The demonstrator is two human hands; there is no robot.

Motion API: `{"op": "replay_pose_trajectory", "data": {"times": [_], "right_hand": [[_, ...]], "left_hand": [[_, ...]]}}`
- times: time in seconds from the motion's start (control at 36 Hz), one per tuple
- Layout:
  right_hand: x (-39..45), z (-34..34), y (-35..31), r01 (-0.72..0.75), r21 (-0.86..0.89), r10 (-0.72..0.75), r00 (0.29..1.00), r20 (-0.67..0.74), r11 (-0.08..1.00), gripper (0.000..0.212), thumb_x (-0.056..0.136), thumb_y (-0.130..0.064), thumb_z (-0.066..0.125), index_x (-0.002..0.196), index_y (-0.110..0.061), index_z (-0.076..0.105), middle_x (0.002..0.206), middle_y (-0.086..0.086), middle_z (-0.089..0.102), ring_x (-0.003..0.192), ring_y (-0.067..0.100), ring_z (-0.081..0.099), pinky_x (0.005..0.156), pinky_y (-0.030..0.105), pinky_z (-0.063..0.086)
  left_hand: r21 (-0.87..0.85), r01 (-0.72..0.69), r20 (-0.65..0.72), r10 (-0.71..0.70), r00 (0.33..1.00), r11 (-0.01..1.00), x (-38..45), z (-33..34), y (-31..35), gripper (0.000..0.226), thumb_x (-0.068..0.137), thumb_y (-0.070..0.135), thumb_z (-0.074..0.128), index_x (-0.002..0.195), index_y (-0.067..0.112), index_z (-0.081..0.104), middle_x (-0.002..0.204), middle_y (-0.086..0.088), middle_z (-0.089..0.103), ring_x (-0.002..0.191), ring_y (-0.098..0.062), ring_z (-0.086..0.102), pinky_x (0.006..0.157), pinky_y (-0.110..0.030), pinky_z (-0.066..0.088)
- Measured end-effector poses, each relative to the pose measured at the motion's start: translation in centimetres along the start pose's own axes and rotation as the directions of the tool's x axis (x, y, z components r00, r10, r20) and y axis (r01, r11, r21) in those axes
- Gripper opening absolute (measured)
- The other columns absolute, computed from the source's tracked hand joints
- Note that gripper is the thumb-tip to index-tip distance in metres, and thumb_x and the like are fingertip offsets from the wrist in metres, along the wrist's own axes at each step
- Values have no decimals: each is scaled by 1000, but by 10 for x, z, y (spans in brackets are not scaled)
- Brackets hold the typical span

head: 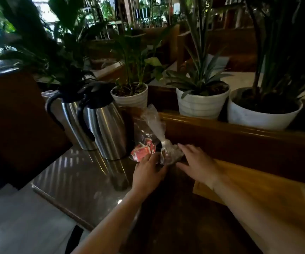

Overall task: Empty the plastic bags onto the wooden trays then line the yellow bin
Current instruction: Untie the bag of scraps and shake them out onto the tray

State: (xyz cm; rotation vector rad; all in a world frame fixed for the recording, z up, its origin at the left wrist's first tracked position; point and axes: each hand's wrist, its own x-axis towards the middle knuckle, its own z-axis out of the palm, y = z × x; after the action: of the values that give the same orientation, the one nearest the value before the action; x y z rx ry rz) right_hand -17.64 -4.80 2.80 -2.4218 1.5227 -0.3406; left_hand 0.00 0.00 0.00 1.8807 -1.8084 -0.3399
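Two tied clear plastic bags stand on the dark counter against a wooden ledge. The left bag (144, 149) holds red and white sachets. The right bag (170, 153) holds dark contents, and its knotted neck rises above it. My left hand (148, 171) rests with its fingertips at the base of both bags, fingers apart. My right hand (197, 162) lies flat just right of the dark bag, fingers spread and touching its side. A light wooden tray (258, 189) sits under my right forearm. No yellow bin is in view.
Two steel thermos jugs (107, 129) stand just left of the bags. Three white plant pots (201, 105) line the raised wooden ledge (239, 136) behind. A dark panel (16, 125) stands at the left, with pale floor below the counter's edge.
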Motion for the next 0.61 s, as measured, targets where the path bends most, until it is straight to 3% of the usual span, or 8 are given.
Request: {"op": "replay_pose_trajectory", "data": {"times": [0.14,0.19,0.25,0.31,0.42,0.53,0.61], "right_hand": [[20,6,1,-77,229,59,995,86,970,84,89,-44,63,154,-23,15,157,5,29,141,25,34,110,40,35],[26,10,2,-102,311,67,990,121,945,84,88,-40,65,155,-24,16,157,5,29,141,25,33,110,40,35],[29,12,4,-103,334,69,991,114,937,82,89,-35,66,154,-24,18,155,5,31,140,25,35,110,40,36],[32,14,8,-104,348,73,992,99,932,81,88,-33,67,154,-23,21,151,7,33,135,27,40,109,40,38],[31,15,16,-117,343,85,991,107,932,79,81,-38,73,148,-20,36,140,10,37,128,31,44,108,43,39],[27,14,22,-124,353,97,991,91,927,73,74,-46,77,136,-18,50,132,7,41,119,27,48,104,40,42],[21,12,24,-116,400,97,993,67,909,71,74,-44,78,134,-14,52,135,4,41,119,22,50,102,35,44]], "left_hand": [[-115,110,25,-108,994,987,10,7,7,63,88,50,60,143,26,41,131,4,55,110,-11,60,92,-35,54],[-224,143,49,-136,990,964,13,8,11,57,90,38,64,141,21,45,124,7,58,108,-9,60,90,-27,52],[-305,152,63,-139,988,940,14,8,14,43,90,30,65,131,22,53,118,12,61,96,-6,64,78,-20,54],[-343,143,64,-129,990,928,15,11,14,35,90,28,66,124,22,60,112,5,70,85,-8,70,72,-24,59],[-349,132,47,-124,991,928,14,14,15,38,85,28,70,122,22,62,103,7,68,90,-4,66,82,-31,59],[-388,128,68,-110,992,912,14,17,13,53,75,53,64,123,29,59,112,7,66,97,-7,67,83,-36,59],[-436,112,106,-73,992,893,14,16,15,39,87,34,65,124,24,60,110,8,69,98,-5,68,86,-37,59]]}}
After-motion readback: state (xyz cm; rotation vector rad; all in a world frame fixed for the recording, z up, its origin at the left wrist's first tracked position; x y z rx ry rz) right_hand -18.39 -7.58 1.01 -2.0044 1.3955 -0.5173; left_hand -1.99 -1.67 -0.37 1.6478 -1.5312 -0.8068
